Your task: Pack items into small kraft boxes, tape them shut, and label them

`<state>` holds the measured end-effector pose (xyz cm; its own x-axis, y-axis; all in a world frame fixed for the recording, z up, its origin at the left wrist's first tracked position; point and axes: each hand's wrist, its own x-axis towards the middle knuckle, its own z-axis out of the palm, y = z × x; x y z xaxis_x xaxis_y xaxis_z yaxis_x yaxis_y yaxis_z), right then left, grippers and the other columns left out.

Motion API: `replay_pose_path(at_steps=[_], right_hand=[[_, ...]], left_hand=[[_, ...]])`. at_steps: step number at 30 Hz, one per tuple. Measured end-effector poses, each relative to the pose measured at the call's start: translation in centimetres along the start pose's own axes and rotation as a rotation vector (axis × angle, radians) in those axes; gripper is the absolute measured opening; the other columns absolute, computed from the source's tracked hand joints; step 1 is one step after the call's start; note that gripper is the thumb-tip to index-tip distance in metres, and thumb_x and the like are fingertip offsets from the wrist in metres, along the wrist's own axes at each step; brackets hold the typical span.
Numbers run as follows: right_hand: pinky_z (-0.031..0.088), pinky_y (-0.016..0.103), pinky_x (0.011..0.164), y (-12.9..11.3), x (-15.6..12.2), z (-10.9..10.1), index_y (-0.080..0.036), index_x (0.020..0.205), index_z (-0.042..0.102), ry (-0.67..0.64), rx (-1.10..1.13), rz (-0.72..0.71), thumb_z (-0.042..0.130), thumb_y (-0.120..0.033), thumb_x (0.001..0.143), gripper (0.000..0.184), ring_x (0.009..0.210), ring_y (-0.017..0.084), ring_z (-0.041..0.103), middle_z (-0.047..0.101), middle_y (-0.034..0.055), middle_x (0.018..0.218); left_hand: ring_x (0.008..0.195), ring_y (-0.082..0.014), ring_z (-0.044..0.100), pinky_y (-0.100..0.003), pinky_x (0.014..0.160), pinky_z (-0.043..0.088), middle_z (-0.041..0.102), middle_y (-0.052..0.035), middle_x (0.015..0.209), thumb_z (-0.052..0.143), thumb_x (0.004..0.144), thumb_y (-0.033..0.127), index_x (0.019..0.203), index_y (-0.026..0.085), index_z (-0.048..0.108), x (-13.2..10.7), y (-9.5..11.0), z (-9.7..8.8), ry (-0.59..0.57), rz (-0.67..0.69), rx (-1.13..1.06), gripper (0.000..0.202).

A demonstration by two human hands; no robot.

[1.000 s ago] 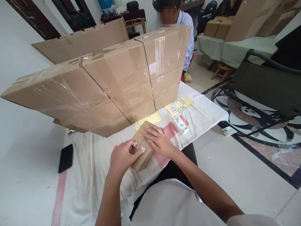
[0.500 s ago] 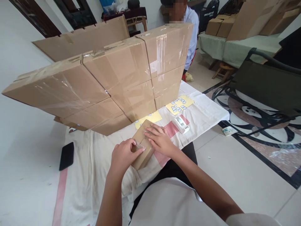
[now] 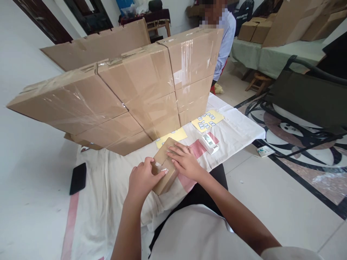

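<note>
A small brown cardboard box (image 3: 162, 155) lies on the cloth-covered table in front of me. My left hand (image 3: 143, 177) grips its left edge, the thumb on the top face and the fingers curled toward the side. Beside that thumb, a shiny strip of clear tape (image 3: 162, 168) shows on the top. My right hand (image 3: 184, 161) rests flat across the box's right part with its fingers stretched out. Part of the box is hidden under both hands.
A wall of taped cardboard boxes (image 3: 146, 79) stands behind the box. Yellow sheets with printed shapes (image 3: 207, 121) lie at its foot. A white device (image 3: 209, 143) is to the right, a black phone (image 3: 78, 178) far left. Someone in a light blue shirt (image 3: 226, 39) sits beyond.
My left index finger has lifted back toward the box's edge, baring more of the tape. The right hand stays put. The person behind the boxes has shifted slightly right.
</note>
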<state>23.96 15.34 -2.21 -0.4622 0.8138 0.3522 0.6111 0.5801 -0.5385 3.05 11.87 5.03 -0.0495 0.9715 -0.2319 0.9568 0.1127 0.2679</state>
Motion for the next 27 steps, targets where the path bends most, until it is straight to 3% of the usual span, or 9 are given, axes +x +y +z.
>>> replay_pose_path(at_steps=[4,6,10,12,19,24,27], right_hand=[[0.033,0.048,0.107,0.0,-0.1,0.0,-0.026,0.143,0.062,-0.003,0.003,0.006,0.046,-0.025,0.104,0.042,0.151,0.031,0.033,0.052,0.0044,0.156],[0.033,0.049,0.107,0.0,-0.1,0.0,-0.026,0.143,0.062,-0.004,-0.003,0.010,0.046,-0.026,0.104,0.042,0.150,0.031,0.033,0.052,0.0048,0.156],[0.031,0.049,0.109,-0.1,0.1,0.0,-0.026,0.141,0.063,-0.002,-0.008,0.008,0.046,-0.026,0.104,0.041,0.149,0.031,0.034,0.053,0.0049,0.156],[0.031,0.049,0.109,-0.2,0.1,0.0,-0.026,0.140,0.064,0.001,-0.012,0.006,0.045,-0.026,0.105,0.040,0.149,0.031,0.034,0.053,0.0048,0.156],[0.030,0.054,0.112,-0.2,0.1,0.2,-0.026,0.139,0.064,-0.004,-0.015,0.019,0.043,-0.027,0.106,0.040,0.150,0.031,0.033,0.053,0.0042,0.156],[0.009,0.074,0.117,-1.7,-0.1,-0.2,-0.034,0.144,0.060,-0.009,-0.050,0.069,0.045,-0.020,0.103,0.045,0.151,0.037,0.027,0.049,0.0043,0.158],[0.005,0.076,0.118,-2.8,-0.8,-0.5,-0.039,0.144,0.059,-0.062,-0.040,-0.024,0.048,-0.017,0.100,0.050,0.153,0.038,0.023,0.046,0.0012,0.160]], left_hand=[[0.126,-0.0367,0.051,-0.048,0.101,0.043,0.058,-0.0129,0.131,0.067,0.076,0.067,0.138,0.021,0.045,0.5,-0.9,1.3,0.173,-0.003,0.000,0.080],[0.128,-0.0371,0.048,-0.049,0.102,0.042,0.054,-0.0135,0.135,0.063,0.080,0.069,0.139,0.022,0.045,0.9,-1.4,1.9,0.195,-0.030,-0.037,0.078],[0.107,-0.0282,0.060,-0.040,0.088,0.047,0.062,-0.0062,0.117,0.049,0.091,0.065,0.111,0.027,0.057,1.3,-1.9,2.5,0.035,-0.046,-0.191,0.044],[0.097,-0.0244,0.062,-0.037,0.081,0.045,0.063,-0.0026,0.110,0.045,0.094,0.064,0.101,0.028,0.056,1.4,-2.0,2.5,0.016,-0.058,-0.223,0.038],[0.093,-0.0213,0.063,-0.034,0.080,0.043,0.065,-0.0010,0.108,0.038,0.099,0.057,0.101,0.028,0.058,1.6,-1.9,2.7,0.050,-0.072,-0.241,0.036],[0.092,-0.0204,0.064,-0.032,0.076,0.043,0.067,-0.0019,0.108,0.037,0.100,0.056,0.101,0.028,0.060,1.6,-2.0,2.8,0.074,-0.077,-0.242,0.037],[0.091,-0.0202,0.064,-0.030,0.073,0.042,0.067,-0.0024,0.107,0.036,0.100,0.057,0.100,0.028,0.061,1.6,-2.1,2.9,0.085,-0.078,-0.240,0.038]])
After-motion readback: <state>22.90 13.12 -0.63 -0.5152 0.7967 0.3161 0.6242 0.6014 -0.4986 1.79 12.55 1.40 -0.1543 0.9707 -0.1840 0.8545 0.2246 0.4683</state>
